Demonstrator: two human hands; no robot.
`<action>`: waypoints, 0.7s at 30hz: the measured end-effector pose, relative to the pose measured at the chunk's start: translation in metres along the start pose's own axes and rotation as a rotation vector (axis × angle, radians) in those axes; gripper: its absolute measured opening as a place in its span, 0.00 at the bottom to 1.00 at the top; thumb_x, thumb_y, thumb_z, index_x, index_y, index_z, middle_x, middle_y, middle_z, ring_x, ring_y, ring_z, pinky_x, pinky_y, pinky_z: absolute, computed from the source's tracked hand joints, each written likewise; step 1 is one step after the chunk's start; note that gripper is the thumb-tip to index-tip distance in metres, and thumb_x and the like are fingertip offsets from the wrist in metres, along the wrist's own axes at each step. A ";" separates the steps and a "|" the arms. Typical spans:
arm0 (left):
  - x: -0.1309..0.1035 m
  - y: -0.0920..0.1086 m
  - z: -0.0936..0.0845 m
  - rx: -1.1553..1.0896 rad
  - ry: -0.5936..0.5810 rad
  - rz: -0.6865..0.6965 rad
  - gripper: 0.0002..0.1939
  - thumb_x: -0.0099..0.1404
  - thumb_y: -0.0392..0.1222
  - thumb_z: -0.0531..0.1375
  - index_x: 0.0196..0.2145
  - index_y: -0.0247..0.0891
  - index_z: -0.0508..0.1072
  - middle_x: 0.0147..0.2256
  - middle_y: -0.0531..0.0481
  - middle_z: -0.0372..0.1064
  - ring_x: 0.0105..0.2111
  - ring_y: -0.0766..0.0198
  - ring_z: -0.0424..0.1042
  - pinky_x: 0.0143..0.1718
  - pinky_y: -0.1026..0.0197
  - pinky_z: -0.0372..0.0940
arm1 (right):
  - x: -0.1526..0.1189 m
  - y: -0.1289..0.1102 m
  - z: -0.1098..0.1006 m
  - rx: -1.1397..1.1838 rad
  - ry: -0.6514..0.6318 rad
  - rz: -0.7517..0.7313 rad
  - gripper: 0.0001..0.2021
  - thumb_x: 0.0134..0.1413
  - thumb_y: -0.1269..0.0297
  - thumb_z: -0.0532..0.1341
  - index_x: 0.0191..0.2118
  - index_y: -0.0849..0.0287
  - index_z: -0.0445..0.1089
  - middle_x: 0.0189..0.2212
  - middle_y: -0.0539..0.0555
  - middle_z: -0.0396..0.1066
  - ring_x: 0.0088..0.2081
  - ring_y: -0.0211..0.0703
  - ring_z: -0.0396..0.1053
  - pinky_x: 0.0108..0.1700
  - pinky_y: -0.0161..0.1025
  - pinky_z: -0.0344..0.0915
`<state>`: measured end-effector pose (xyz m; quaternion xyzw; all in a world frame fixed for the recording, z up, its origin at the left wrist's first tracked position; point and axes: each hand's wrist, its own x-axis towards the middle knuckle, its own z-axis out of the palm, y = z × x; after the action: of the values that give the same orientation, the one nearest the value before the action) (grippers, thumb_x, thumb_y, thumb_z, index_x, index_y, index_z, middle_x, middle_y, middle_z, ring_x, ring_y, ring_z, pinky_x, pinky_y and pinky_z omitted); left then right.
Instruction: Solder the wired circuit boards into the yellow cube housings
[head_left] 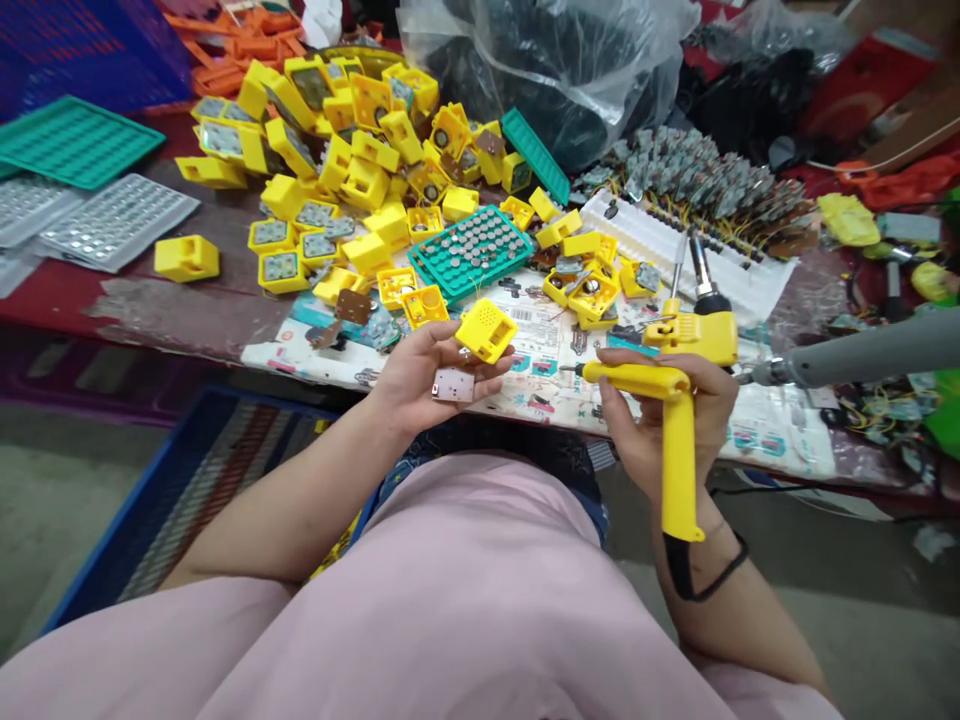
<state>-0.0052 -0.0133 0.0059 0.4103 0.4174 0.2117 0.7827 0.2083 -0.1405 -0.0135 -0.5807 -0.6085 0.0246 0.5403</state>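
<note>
My left hand (pixel 409 375) is palm up, with its fingers curled around a small yellow plastic housing (pixel 487 332) that has a grid of speaker holes. A small pale circuit board (pixel 453 385) lies across the fingers below it. My right hand (pixel 645 430) is wrapped around a yellow pistol-shaped corded tool (pixel 679 440), which looks like a soldering gun. Its dark tip points left, apart from the housing. Just beyond that hand is another yellow tool body (pixel 697 335) with a metal barrel pointing away; whether the two are joined is hidden by the fingers.
Many yellow housings (pixel 364 185) are heaped at the back. A green tray (pixel 480 250) carries button cells. Wired boards (pixel 697 180) crowd a white tray (pixel 622 225). A grey cylindrical tool (pixel 870 350) juts in from the right. A blue crate (pixel 202 470) stands low at left.
</note>
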 end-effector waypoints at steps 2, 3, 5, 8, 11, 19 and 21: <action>0.000 -0.001 0.000 0.077 -0.014 0.034 0.26 0.65 0.52 0.47 0.52 0.35 0.72 0.46 0.36 0.77 0.47 0.49 0.78 0.37 0.52 0.75 | 0.001 -0.001 -0.001 0.035 -0.015 -0.007 0.28 0.55 0.72 0.68 0.57 0.50 0.57 0.47 0.54 0.75 0.47 0.46 0.78 0.49 0.48 0.78; 0.000 -0.003 0.000 0.137 -0.014 0.067 0.28 0.65 0.52 0.47 0.54 0.35 0.70 0.48 0.36 0.76 0.46 0.49 0.78 0.35 0.53 0.75 | 0.002 -0.002 -0.001 0.056 -0.020 -0.016 0.29 0.55 0.72 0.67 0.58 0.50 0.56 0.47 0.54 0.76 0.47 0.47 0.78 0.49 0.48 0.78; 0.001 -0.009 -0.001 0.344 0.015 0.193 0.31 0.63 0.52 0.50 0.60 0.35 0.64 0.51 0.36 0.74 0.45 0.50 0.78 0.34 0.54 0.74 | 0.006 -0.008 -0.002 0.101 -0.004 -0.026 0.30 0.56 0.72 0.67 0.60 0.49 0.56 0.47 0.54 0.76 0.48 0.47 0.78 0.50 0.49 0.78; 0.001 -0.022 -0.003 0.856 0.140 0.545 0.35 0.59 0.48 0.58 0.63 0.36 0.59 0.55 0.37 0.71 0.52 0.49 0.74 0.48 0.50 0.72 | 0.009 -0.018 -0.001 0.147 0.075 -0.049 0.29 0.55 0.74 0.67 0.58 0.47 0.59 0.46 0.51 0.76 0.46 0.46 0.79 0.50 0.49 0.78; 0.001 -0.035 -0.005 1.235 0.172 0.819 0.29 0.61 0.42 0.60 0.59 0.33 0.63 0.55 0.35 0.71 0.56 0.48 0.70 0.57 0.48 0.66 | 0.007 -0.024 0.002 0.175 0.079 -0.095 0.27 0.54 0.74 0.67 0.56 0.47 0.59 0.45 0.50 0.76 0.45 0.45 0.79 0.50 0.51 0.78; 0.003 -0.037 -0.006 1.452 0.151 1.019 0.21 0.64 0.38 0.60 0.54 0.30 0.66 0.49 0.35 0.74 0.48 0.50 0.74 0.50 0.50 0.70 | 0.008 -0.024 0.011 0.288 -0.088 -0.126 0.28 0.56 0.79 0.64 0.56 0.45 0.59 0.47 0.52 0.76 0.48 0.46 0.78 0.52 0.51 0.78; 0.005 -0.035 -0.007 1.441 0.135 1.052 0.22 0.64 0.37 0.60 0.55 0.29 0.66 0.49 0.35 0.74 0.48 0.49 0.74 0.50 0.50 0.70 | 0.011 -0.023 0.011 0.288 -0.099 -0.158 0.27 0.56 0.79 0.64 0.56 0.45 0.59 0.48 0.51 0.76 0.48 0.45 0.78 0.51 0.50 0.78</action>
<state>-0.0091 -0.0270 -0.0275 0.9274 0.2520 0.2534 0.1104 0.1877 -0.1334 0.0044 -0.4458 -0.6681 0.0977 0.5877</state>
